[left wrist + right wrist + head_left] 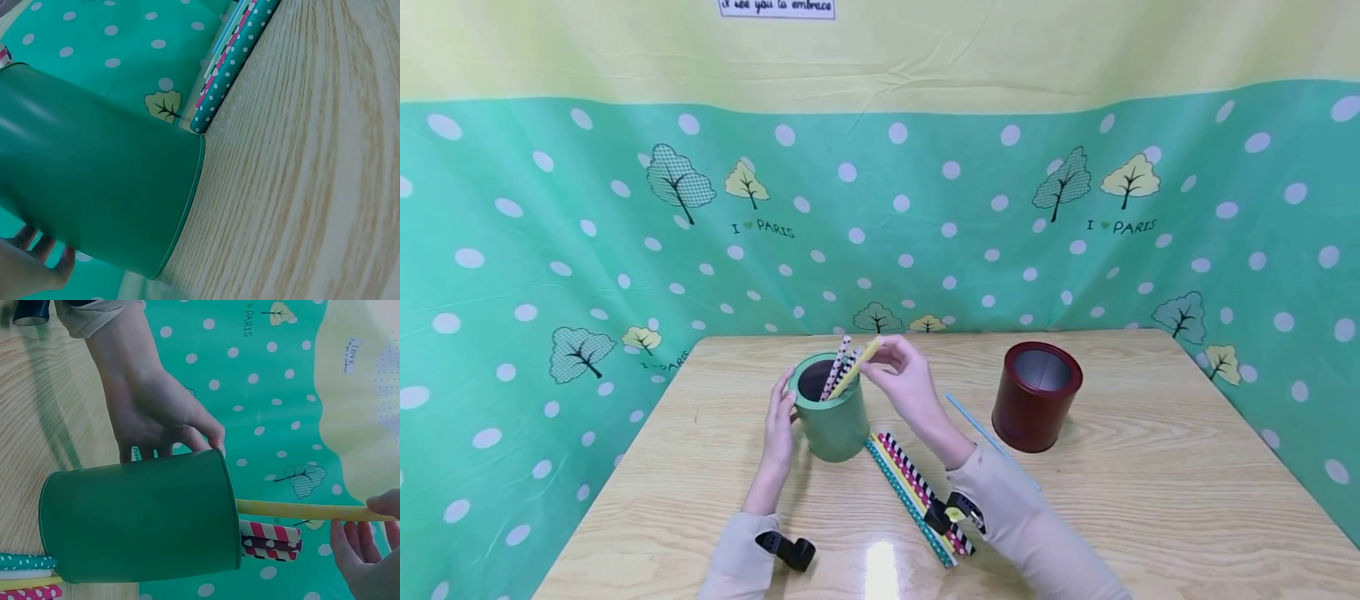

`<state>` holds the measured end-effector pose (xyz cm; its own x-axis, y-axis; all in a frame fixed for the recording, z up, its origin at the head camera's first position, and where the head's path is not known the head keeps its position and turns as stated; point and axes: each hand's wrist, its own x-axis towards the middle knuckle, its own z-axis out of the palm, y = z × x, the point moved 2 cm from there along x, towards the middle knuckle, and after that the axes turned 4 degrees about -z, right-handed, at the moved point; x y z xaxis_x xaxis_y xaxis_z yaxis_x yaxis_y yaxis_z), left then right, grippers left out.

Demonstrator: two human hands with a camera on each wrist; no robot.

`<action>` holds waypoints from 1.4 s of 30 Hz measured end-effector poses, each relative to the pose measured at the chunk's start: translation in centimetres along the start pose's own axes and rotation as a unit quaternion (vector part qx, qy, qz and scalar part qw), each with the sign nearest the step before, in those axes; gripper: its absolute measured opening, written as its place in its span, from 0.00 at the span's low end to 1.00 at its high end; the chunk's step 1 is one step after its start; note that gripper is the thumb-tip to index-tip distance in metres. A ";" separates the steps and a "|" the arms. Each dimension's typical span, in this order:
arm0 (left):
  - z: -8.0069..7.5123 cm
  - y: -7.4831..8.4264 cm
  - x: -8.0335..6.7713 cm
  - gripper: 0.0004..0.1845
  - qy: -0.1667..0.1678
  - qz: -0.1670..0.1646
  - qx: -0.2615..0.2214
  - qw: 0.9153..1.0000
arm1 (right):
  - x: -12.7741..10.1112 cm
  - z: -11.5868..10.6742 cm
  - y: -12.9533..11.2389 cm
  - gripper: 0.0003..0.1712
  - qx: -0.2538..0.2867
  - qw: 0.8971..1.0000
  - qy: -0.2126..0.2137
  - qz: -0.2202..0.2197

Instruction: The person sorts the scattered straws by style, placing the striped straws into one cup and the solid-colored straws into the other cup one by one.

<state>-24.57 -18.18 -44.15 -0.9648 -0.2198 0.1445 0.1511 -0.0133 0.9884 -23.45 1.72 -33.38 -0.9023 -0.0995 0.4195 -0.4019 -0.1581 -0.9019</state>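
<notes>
A green can (831, 425) stands upright on the table, its mouth facing up. My left hand (780, 421) holds the can from the left, with the thumb at the rim and the fingers along its side; part of this hand (34, 265) also shows in the left wrist view. Between the thumb and fingers of my right hand (904, 375) is a yellow paper straw (300, 510), pinched near its upper end. The straw leans, its lower end inside the can's mouth and hidden there. Several patterned paper straws (272, 540), some striped, poke out of the can beside it.
Right of the green can lies a row of several straws (917, 492), teal dotted, yellow, pink dotted and black striped. A thin blue straw (973, 423) lies partly under my right forearm. A dark red can (1036, 408) stands farther right. A green polka-dot cloth (880, 225) hangs behind the table.
</notes>
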 end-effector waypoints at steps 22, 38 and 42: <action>0.6 2.7 -1.3 0.24 -0.011 -0.005 -0.004 1.000 | -1.6 -3.1 4.0 0.16 -0.131 0.975 -0.158 0.082; 0.6 2.6 -1.4 0.24 -0.013 -0.008 -0.004 1.000 | -3.1 -4.2 5.3 0.13 -0.206 0.935 -0.266 0.110; 0.6 2.4 -1.3 0.24 -0.014 -0.010 -0.001 1.000 | -3.2 -4.7 7.5 0.12 -0.233 0.925 -0.282 0.106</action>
<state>-23.10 -17.32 -41.93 -0.9733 -0.1915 0.1268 0.1327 -0.0182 0.9910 -24.33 5.46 -41.94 -0.7965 -0.5969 0.0959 -0.3669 0.3511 -0.8614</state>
